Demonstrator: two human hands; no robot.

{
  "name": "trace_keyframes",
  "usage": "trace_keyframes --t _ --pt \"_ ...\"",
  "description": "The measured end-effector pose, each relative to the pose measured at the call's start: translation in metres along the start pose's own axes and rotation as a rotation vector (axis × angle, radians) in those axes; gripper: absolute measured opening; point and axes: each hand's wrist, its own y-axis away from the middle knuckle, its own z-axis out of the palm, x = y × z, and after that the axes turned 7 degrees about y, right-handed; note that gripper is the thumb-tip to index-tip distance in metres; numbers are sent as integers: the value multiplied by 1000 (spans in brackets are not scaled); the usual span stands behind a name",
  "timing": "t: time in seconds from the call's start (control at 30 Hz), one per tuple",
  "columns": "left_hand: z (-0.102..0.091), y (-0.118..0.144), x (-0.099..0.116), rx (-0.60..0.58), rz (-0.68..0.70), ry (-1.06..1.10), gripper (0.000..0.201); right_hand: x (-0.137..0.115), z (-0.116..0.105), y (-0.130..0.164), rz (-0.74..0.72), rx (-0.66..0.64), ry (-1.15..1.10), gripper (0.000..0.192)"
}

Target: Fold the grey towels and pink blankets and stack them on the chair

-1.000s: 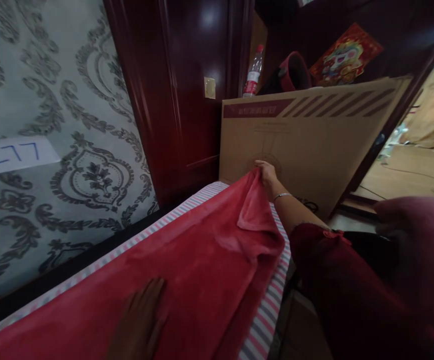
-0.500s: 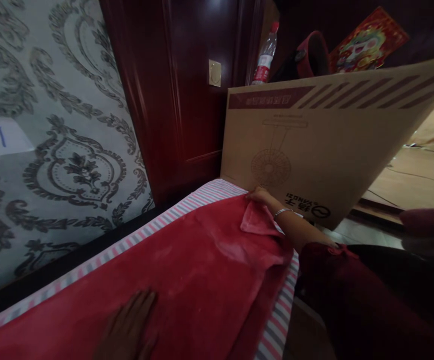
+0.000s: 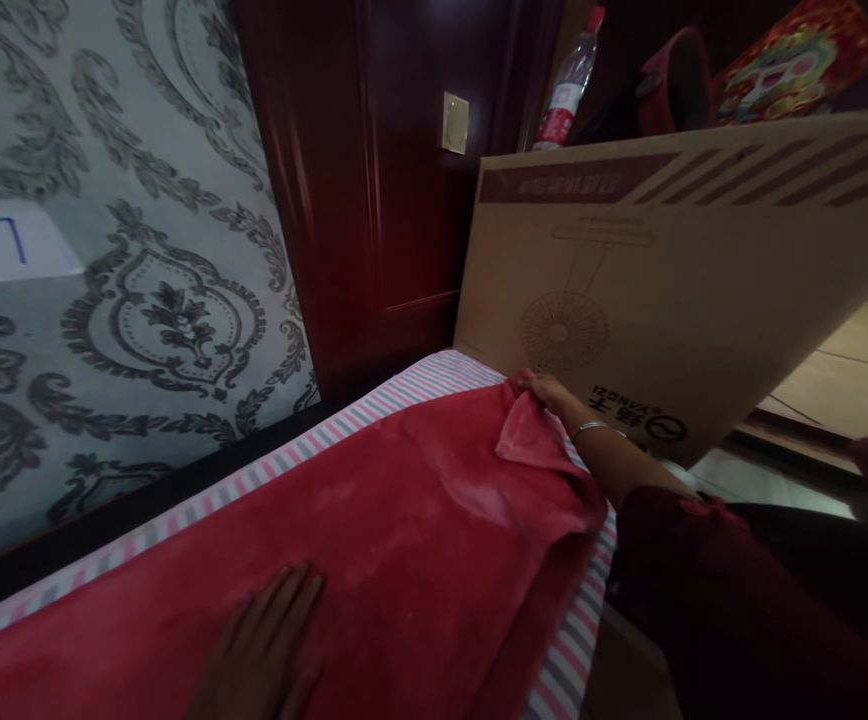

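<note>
A red velvety cloth (image 3: 389, 520) lies spread lengthwise over a striped cover (image 3: 434, 375) in white, pink and grey. My left hand (image 3: 261, 640) rests flat on the cloth near the lower edge of the view, its fingers stretched out. At the far end, my right hand (image 3: 546, 390) pinches the cloth's edge between thumb and fingers. Just below these fingers a corner of the cloth is folded over into a flap. Creases run from there towards the cloth's right edge, where the fabric hangs over the side.
A large cardboard box (image 3: 674, 290) with a fan drawing stands beyond the far end. Behind it are a plastic bottle (image 3: 569, 90) and a red decorated card (image 3: 801, 65). A dark red wooden panel (image 3: 344, 200) and a patterned wall (image 3: 134, 250) border the left side.
The view has shifted a little, so the box and wall sit further right and higher. The cloth's edge looks more gathered at my right fingers. My left hand stays flat on the cloth.
</note>
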Motion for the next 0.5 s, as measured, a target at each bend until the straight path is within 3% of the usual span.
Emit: trace_keyframes --t 0.17,0.3,0.5 --pt "-7 -7 7 42 40 -23 72 -9 3 0 -68 -5 -188 19" --pt "-9 -9 8 30 37 -51 72 -20 -8 -2 -175 16 -272 31" --pt "-5 -5 1 -7 59 -93 75 -92 -47 -30 -403 123 -336 42"
